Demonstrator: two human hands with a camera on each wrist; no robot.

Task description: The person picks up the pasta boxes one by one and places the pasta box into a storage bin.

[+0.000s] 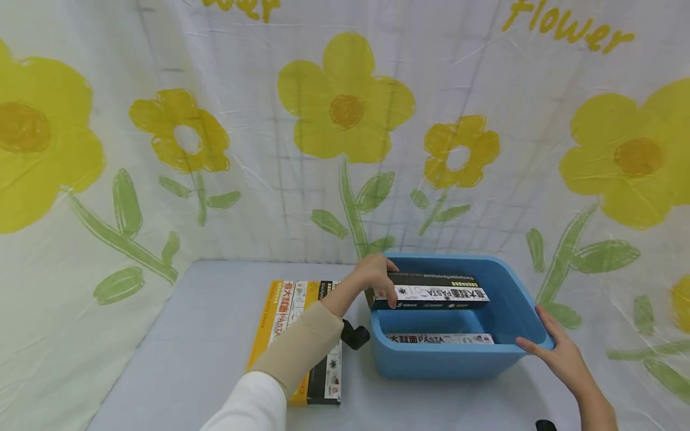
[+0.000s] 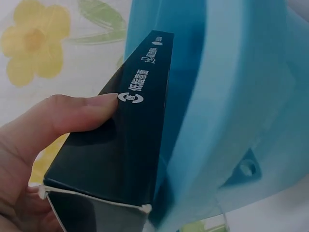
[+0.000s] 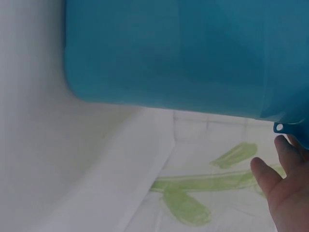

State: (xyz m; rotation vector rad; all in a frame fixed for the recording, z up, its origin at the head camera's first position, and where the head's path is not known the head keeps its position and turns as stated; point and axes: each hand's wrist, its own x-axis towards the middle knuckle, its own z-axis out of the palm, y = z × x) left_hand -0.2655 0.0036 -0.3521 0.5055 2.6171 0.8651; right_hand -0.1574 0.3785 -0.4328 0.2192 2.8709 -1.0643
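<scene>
My left hand (image 1: 375, 276) grasps the black box (image 1: 436, 294) near one end, thumb on its dark side, the rest stretching from my fingers toward 3 o'clock, over the bin (image 1: 436, 363). My right hand (image 1: 560, 353) grips the bin's corner at 4 o'clock (thumb along the rim). A lower box (image 1: 442, 339) lies inside, at my left hand's 4 o'clock; a yellow box (image 1: 269, 323) sits at its 8 o'clock.

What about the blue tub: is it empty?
No, a pasta box lies inside the blue tub, along its near wall.
</scene>
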